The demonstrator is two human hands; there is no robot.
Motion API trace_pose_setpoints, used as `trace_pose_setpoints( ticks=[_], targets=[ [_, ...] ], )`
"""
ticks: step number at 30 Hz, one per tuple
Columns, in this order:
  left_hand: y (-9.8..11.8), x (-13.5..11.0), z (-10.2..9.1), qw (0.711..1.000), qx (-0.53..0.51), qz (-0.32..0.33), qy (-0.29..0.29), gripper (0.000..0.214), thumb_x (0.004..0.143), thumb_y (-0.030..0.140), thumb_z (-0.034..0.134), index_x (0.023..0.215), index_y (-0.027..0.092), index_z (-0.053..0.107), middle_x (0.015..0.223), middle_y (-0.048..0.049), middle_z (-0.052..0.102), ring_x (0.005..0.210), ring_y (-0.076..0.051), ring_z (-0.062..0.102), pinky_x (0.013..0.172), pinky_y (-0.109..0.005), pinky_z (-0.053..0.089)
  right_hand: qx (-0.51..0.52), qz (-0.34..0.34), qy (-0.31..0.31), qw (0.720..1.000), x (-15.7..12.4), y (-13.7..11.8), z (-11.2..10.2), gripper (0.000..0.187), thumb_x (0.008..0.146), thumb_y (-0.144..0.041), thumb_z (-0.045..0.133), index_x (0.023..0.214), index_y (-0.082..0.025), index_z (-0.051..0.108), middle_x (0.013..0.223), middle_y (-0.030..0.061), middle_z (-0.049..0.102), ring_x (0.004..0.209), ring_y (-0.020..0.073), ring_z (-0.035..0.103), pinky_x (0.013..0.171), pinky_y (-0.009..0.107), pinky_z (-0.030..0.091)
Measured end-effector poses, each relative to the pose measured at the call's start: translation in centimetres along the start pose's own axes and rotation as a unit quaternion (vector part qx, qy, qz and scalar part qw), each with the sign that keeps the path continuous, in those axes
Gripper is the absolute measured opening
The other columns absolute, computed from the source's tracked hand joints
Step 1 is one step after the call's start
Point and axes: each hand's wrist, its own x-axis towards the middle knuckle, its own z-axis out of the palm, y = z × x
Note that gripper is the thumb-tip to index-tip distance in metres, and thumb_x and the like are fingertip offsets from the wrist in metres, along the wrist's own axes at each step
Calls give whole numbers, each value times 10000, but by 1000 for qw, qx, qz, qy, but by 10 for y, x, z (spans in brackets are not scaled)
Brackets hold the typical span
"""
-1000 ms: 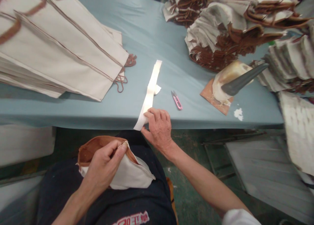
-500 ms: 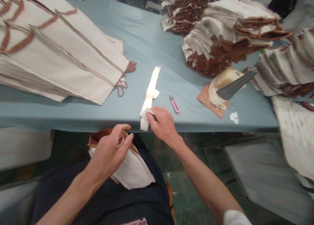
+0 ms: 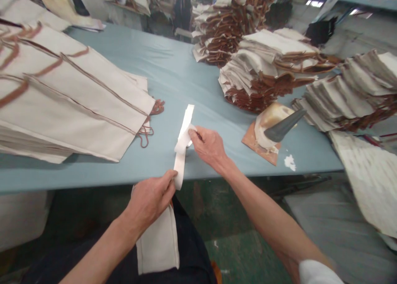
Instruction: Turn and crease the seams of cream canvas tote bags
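My left hand [image 3: 151,199] is closed at the table's front edge, thumb and fingertips pinching the lower end of a white strip [image 3: 180,166]. Below that hand a cream fabric pouch [image 3: 158,242] with stitched edges hangs over my lap; whether the fingers also grip it is hidden. My right hand [image 3: 208,145], closed too, pinches a curled white piece of strip just above the tabletop. Something dark shows between its fingers, too small to name. Another white strip [image 3: 186,118] lies on the table behind the curl.
Large cream fabric pieces with brown straps [image 3: 93,106] cover the table's left. Bundles of cream and brown pieces [image 3: 254,77] are stacked at the back right. A glue-smeared container with a dark handle [image 3: 269,122] stands on a brown board [image 3: 249,137], beside a white blob [image 3: 290,163].
My left hand has moved from the pouch's opening to the strip and closed on its end. The right hand has lifted the curled piece. The pink snips are no longer visible.
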Motion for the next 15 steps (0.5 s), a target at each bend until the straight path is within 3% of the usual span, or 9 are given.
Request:
trace_pose_setpoints(
  ticks=[3, 9, 12, 15],
  targets=[
    [3, 1, 0, 1000, 11, -12, -13, 357, 1094, 261, 492, 1344, 248, 745, 807, -63, 864, 795, -328, 864, 612, -316, 474, -14, 14, 43, 999, 64, 6, -12, 364, 1116, -257, 537, 776, -208, 659, 776, 32, 668, 754, 195, 570, 691, 321, 281],
    [3, 2, 2, 1000, 12, -13, -21, 355, 1093, 220, 472, 1296, 268, 759, 829, -42, 882, 797, -333, 884, 615, -336, 490, -11, 63, 119, 991, 189, 22, -23, 340, 1128, -218, 491, 922, -162, 756, 1032, 169, 788, 1005, 286, 702, 855, 348, 452],
    [0, 1, 9, 1000, 2, 1, -10, 365, 1075, 210, 469, 1282, 266, 765, 806, -31, 878, 737, -327, 875, 597, -345, 486, 11, 75, 149, 986, 235, 31, -30, 353, 1129, -191, 450, 1020, -114, 777, 1114, 221, 790, 1109, 319, 728, 949, 404, 503],
    [-1, -1, 15, 999, -28, 23, 33, 372, 1055, 211, 456, 1225, 271, 781, 738, -23, 853, 652, -316, 848, 559, -341, 434, 42, 41, 167, 984, 265, 34, -35, 395, 1132, -165, 385, 1088, -98, 772, 1100, 196, 799, 1093, 291, 753, 952, 404, 543]
  ],
)
